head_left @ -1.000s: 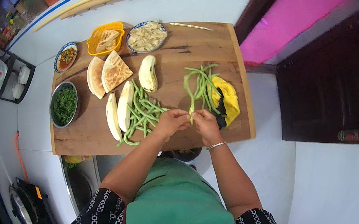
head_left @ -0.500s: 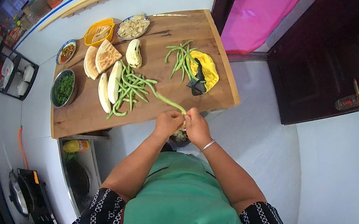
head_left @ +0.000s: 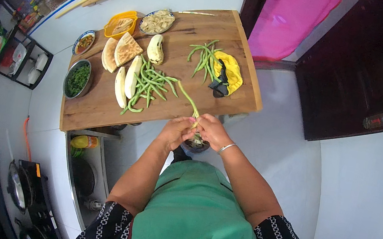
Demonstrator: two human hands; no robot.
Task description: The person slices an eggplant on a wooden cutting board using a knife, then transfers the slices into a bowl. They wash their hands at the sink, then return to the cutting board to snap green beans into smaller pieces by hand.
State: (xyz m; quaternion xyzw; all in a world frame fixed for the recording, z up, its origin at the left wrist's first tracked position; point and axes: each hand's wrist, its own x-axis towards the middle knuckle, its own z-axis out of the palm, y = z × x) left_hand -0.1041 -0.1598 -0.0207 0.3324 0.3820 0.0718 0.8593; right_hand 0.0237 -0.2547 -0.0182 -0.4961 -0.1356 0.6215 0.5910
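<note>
Over the near edge of the wooden table (head_left: 180, 40), both my hands work on one long green bean (head_left: 189, 99). My left hand (head_left: 177, 132) pinches its lower end. My right hand (head_left: 214, 131) is closed on it close beside the left, a silver bangle at the wrist. The bean points up and away, its far end bent over the table. Beneath the hands, partly hidden, is a dark container of pale scraps (head_left: 196, 144). A pile of green beans (head_left: 150, 84) lies left of the held one. Another bunch of green beans (head_left: 205, 58) rests farther back, against a yellow and black cloth item (head_left: 231, 74).
Pale peeled long vegetables (head_left: 132, 77), flatbread wedges (head_left: 127, 50), a yellow basket (head_left: 111, 30), a plate of pale slices (head_left: 157, 22) and a bowl of chopped greens (head_left: 77, 80) crowd the table's left side. A dark door (head_left: 363, 73) stands at right.
The held bean now points more steeply away from me, having swung clear of the pile. My hands stay close together with changed finger positions. The whole view has shifted slightly.
</note>
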